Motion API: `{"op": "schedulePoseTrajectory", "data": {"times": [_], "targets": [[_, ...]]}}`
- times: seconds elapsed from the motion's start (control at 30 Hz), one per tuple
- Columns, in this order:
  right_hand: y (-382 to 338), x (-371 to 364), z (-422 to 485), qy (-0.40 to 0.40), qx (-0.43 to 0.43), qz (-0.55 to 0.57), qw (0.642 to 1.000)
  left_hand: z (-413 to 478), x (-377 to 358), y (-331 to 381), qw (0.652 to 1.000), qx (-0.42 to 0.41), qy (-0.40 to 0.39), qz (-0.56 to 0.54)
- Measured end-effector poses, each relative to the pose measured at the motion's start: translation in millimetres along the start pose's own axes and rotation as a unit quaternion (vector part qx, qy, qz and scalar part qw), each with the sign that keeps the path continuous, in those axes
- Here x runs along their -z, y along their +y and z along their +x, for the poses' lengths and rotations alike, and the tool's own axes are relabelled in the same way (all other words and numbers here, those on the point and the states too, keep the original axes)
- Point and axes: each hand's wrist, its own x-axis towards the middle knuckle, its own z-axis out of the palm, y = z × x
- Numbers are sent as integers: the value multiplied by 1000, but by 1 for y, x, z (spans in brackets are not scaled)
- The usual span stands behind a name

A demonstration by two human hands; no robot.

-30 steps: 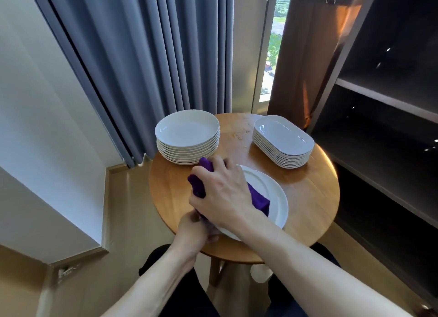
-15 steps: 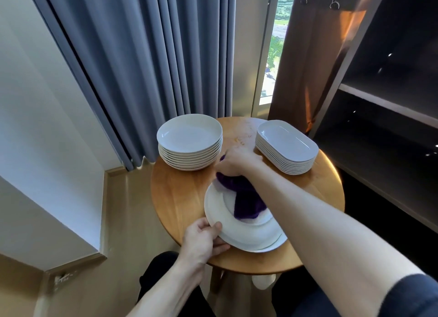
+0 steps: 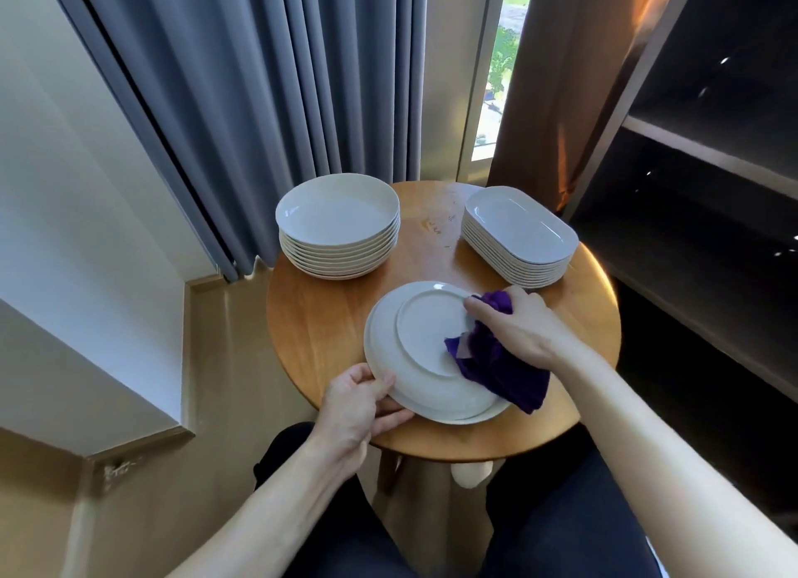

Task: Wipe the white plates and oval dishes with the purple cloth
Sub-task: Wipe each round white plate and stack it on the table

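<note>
Grey curtains (image 3: pixel 280 80) and dark shelving (image 3: pixel 712 167) at the frame's right edge hem in a round wooden table (image 3: pixel 328 318) at centre. On its far side stand a stack of white plates (image 3: pixel 337 214), upper left, and a stack of oval dishes (image 3: pixel 518 227), upper right. Whether either has been wiped cannot be told, so the job looks at best part done. Nearer, one plate (image 3: pixel 423 331) lies upturned, apparently atop another. The purple cloth (image 3: pixel 505 370) is bunched on its right edge under the right hand (image 3: pixel 522 322), grip curled round the fabric. The left hand (image 3: pixel 358 409) steadies the rim at lower left, grip pinching it.
</note>
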Motion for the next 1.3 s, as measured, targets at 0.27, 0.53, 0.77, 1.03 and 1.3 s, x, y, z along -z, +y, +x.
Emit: {"op": "schedulePoseTrajectory", "data": {"times": [0.27, 0.53, 0.77, 1.03, 1.3], "targets": [[16, -20, -78, -19, 72, -55, 996, 2, 5, 0, 999, 17, -31, 3], [-22, -99, -114, 166, 143, -228, 949, 6, 11, 0, 996, 0, -62, 61], [-54, -100, -96, 160, 166, -259, 938, 2, 7, 5, 992, -19, -64, 109], [-96, -89, -51, 135, 189, -215, 949, 1, 6, 4, 994, -12, -85, 71], [-82, -47, -2, 123, 75, -115, 983, -1, 2, -7, 994, -29, -65, 84]]}}
